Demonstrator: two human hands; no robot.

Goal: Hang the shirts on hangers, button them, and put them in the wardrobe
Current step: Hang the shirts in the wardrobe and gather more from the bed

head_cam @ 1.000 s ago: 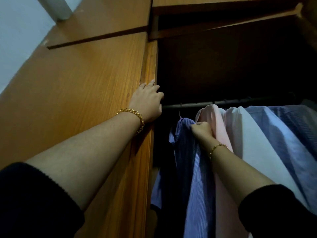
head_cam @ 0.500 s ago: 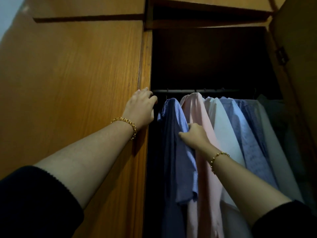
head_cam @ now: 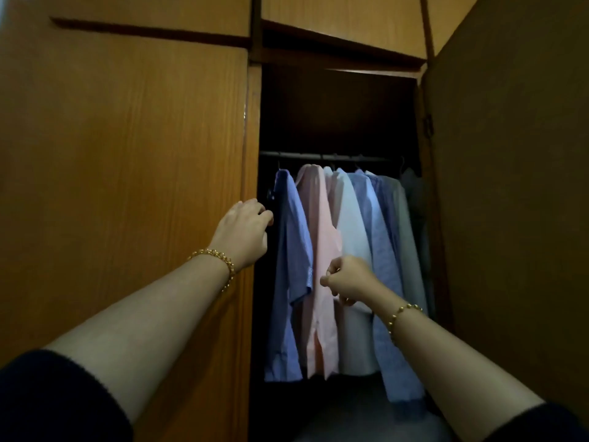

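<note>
Inside the open wooden wardrobe, a dark rail (head_cam: 338, 156) carries several shirts on hangers. From the left hang a blue striped shirt (head_cam: 291, 250), a pink shirt (head_cam: 318, 224), a white shirt (head_cam: 350, 228), another blue shirt (head_cam: 381, 244) and a grey one (head_cam: 409, 256). My left hand (head_cam: 243, 232) grips the edge of the closed left door (head_cam: 127, 193), fingers curled round it beside the striped shirt. My right hand (head_cam: 347, 280) hovers in front of the pink and white shirts with curled fingers and holds nothing.
The right wardrobe door (head_cam: 516, 202) stands open and forms a wall on the right. A closed upper cabinet (head_cam: 344, 23) sits above the opening. Below the shirts the wardrobe interior is dark.
My right hand has let go of the blue striped shirt and pulled back and down to the right. The view has backed away from the wardrobe, and my left hand sits lower on the door edge.
</note>
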